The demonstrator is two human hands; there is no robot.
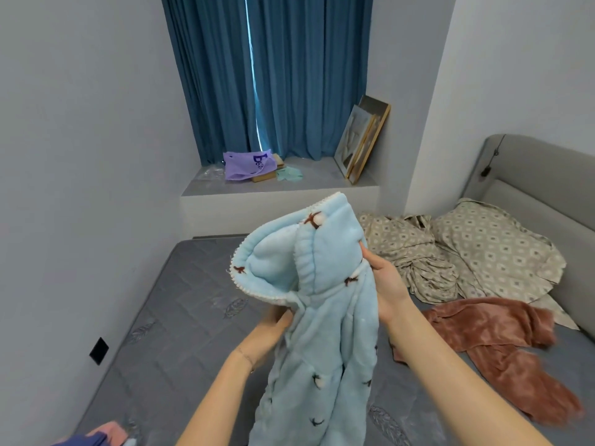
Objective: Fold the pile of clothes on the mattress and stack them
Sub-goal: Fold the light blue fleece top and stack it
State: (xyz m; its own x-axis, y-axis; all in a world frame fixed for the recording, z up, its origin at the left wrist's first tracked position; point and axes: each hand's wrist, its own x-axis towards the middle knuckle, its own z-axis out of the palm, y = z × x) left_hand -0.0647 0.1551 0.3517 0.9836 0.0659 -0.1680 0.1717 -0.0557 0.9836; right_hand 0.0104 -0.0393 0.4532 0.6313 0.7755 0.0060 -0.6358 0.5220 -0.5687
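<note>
The fingers of the left hand (273,326) are hidden behind the blue fleece garment (322,342), so its grip cannot be told; the garment's lower end runs off the bottom edge; the folded clothes (96,437) at bottom left are mostly cut off too; the print on the purple bag (248,165) is too small to read.

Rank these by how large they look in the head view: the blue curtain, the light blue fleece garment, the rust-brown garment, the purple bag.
Largest: blue curtain and light blue fleece garment, about alike, the garment being held near the camera.
Next: rust-brown garment.
Smallest: purple bag.
</note>
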